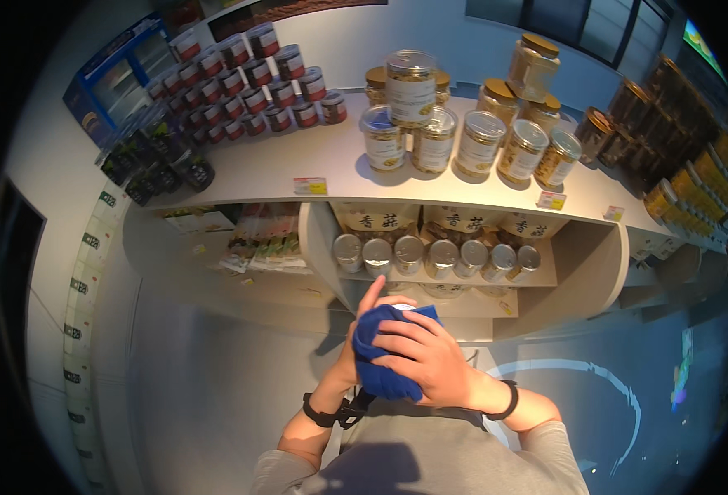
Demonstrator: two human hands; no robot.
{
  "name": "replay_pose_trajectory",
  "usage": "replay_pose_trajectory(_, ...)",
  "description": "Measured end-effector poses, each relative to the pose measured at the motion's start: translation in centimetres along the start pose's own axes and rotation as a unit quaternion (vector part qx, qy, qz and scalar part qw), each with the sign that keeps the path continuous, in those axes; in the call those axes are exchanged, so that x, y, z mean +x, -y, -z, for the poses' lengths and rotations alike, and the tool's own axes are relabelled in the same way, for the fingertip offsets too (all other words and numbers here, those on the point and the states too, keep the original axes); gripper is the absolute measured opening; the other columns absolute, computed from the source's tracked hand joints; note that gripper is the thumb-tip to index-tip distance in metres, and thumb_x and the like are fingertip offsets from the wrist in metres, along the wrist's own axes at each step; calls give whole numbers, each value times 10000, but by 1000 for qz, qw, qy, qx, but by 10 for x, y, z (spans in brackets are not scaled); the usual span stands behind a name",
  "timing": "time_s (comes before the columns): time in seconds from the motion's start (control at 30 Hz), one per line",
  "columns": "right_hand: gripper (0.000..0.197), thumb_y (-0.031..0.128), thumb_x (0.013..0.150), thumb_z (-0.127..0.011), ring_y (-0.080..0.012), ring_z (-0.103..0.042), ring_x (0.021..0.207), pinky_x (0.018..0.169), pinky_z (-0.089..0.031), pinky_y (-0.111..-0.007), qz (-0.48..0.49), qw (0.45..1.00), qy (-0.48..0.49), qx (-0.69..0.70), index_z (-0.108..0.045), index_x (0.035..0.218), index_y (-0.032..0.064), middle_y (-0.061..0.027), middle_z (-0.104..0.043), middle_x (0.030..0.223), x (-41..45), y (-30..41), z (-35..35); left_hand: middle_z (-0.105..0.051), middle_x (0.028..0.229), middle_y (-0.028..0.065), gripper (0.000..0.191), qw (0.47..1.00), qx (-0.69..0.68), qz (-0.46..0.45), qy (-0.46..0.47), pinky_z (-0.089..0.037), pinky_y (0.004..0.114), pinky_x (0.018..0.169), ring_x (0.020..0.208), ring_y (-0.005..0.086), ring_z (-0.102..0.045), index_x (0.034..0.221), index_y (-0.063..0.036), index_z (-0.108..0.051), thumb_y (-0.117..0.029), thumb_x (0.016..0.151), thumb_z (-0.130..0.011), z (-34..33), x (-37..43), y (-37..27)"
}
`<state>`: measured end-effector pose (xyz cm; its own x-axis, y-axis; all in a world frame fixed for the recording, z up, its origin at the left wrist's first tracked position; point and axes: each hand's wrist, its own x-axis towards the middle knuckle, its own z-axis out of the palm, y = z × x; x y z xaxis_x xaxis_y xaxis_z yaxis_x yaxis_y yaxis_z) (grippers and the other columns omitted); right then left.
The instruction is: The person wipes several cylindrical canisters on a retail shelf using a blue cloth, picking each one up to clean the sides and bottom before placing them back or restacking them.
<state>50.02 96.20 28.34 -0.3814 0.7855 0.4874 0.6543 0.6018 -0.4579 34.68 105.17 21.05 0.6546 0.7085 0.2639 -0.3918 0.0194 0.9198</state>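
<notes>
A blue cloth [388, 377] is bunched between my two hands, in front of my chest. My right hand [429, 356] lies over the cloth with its fingers spread and pressed on it. Behind and to the left, my left hand [354, 346] holds from the far side, its index finger pointing up towards the shelf. A small pale, shiny edge shows at the top of the cloth, perhaps of a jar or lid; the rest is hidden. Beyond my hands, a row of silver-lidded jars [408, 255] stands on the lower shelf.
On the white counter [333, 161] stand clear jars with white labels [478, 145], gold-lidded jars [498, 102], stacked red-labelled jars [253, 99] and dark packages [193, 170]. Small price tags [310, 185] line its front edge. Bags [379, 216] fill the shelf behind the lower jars.
</notes>
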Motion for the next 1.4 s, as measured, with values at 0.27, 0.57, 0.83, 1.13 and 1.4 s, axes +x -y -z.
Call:
replay_pose_trajectory(0.27, 358, 20, 894, -659, -254, -622, 1174, 1038, -447, -359, -256, 880, -183, 356, -677, 1247, -44, -159, -658, 1283, -39, -23, -6, -532, 1382, 228, 1261, 985, -8, -169, -25, -468, 392, 1072, 1244, 269, -582, 1572, -8, -207, -271, 631, -1006, -18, -12, -27)
replay_pose_trajectory(0.57, 983, 386, 689, -922, -256, -549, 1311, 1140, -399, -383, -230, 817, -84, 521, -441, 1441, -24, -157, -573, 1389, -36, -38, -18, -537, 1336, 253, 821, 968, -151, -181, -84, -491, 401, 1021, 1214, 282, -573, 1361, -40, -416, -474, 804, -835, -17, -5, -7)
replay_pose_trajectory(0.83, 672, 477, 959, -700, -226, -578, 1285, 1059, -515, -404, -274, 500, -186, 800, -471, 1444, 73, -133, -585, 1390, -79, -29, -65, -504, 1389, 242, 917, 909, -14, -299, -291, -501, 414, 1025, 1197, 281, -585, 1427, -51, -377, -522, 799, -851, -37, 1, -13)
replay_pose_trajectory(1.13, 974, 255, 663, -971, -435, -516, 1286, 1078, -423, -501, -73, 960, -269, 18, -438, 1443, 17, -229, -521, 1376, -32, 12, -43, -507, 1411, 216, 1023, 948, -175, -157, -215, -463, 463, 1112, 1312, 335, -529, 1508, -111, -279, -535, 772, -849, -29, -12, -17)
replay_pose_trajectory(1.4, 778, 186, 760, -862, -466, -581, 1182, 998, -501, -488, -110, 984, -89, 107, -537, 1458, 76, -235, -591, 1304, 14, 35, 12, -535, 1365, 174, 991, 976, -123, -107, -142, -492, 436, 1104, 1248, 295, -586, 1447, -55, -342, -569, 754, -828, -13, -20, -27)
